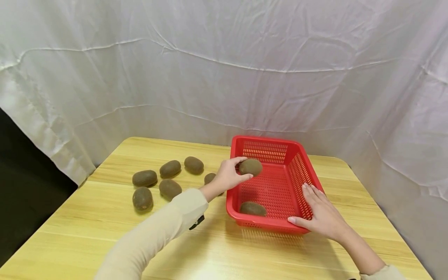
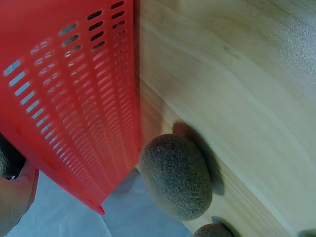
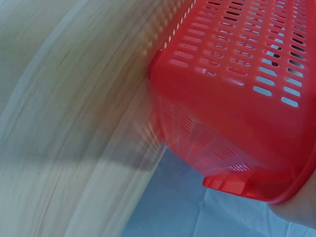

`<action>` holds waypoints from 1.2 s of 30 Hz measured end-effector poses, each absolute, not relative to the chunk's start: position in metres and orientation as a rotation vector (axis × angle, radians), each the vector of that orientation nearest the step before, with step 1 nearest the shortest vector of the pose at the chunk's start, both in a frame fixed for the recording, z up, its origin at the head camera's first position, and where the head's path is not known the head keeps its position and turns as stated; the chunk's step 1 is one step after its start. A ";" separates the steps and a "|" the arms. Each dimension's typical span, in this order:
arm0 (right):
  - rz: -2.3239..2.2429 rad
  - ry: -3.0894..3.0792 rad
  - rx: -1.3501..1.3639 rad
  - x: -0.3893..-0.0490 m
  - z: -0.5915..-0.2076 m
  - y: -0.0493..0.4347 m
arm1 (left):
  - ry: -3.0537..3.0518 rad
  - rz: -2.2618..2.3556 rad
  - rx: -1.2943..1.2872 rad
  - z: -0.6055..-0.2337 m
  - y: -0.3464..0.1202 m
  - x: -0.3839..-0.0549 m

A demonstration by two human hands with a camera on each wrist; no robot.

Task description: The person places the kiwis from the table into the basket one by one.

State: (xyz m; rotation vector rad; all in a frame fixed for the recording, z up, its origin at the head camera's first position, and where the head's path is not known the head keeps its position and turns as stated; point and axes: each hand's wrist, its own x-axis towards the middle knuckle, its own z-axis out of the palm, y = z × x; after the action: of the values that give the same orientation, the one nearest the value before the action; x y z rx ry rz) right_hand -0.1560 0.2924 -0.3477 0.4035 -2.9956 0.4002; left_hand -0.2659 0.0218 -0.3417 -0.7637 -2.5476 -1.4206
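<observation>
My left hand (image 1: 230, 175) grips a brown fuzzy kiwi (image 1: 251, 167) between thumb and fingers, over the left side of a red plastic basket (image 1: 266, 222). Part of that kiwi and the thumb show at the left edge of the left wrist view. Another kiwi (image 1: 252, 209) lies inside the basket at its near left corner. On the basket's right side rests my right hand (image 1: 323, 216), fingers straight along the rim and thumb on the near edge. Close to the basket's left wall sits a further kiwi (image 2: 176, 177), partly hidden by my left hand in the head view.
Several loose kiwis (image 1: 170, 189) lie in a group on the left of the wooden table (image 1: 87, 229). White cloth (image 1: 196, 85) hangs behind the table and along its sides. A dark area (image 1: 28, 186) shows beyond the left edge.
</observation>
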 end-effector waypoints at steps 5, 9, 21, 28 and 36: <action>0.406 -3.005 0.393 -0.156 -0.347 0.293 | -2.556 -1.390 -0.811 -0.346 0.028 -0.266; 0.405 -3.012 0.387 -0.156 -0.346 0.293 | -2.566 -1.357 -0.852 -0.348 0.033 -0.266; 0.403 -3.016 0.380 -0.156 -0.346 0.293 | -2.737 -1.058 -0.979 -0.347 0.044 -0.274; 0.402 -3.015 0.374 -0.157 -0.347 0.293 | -2.789 -0.993 -1.064 -0.345 0.050 -0.277; 0.393 -3.000 0.384 -0.156 -0.348 0.292 | -2.867 -0.747 -1.226 -0.345 0.057 -0.278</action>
State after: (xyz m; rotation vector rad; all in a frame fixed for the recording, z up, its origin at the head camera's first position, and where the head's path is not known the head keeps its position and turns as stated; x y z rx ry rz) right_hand -0.1557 0.2918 -0.3475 0.3839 -3.0004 0.3934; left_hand -0.2779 0.0569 -0.3453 -1.2262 -2.8670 -0.7465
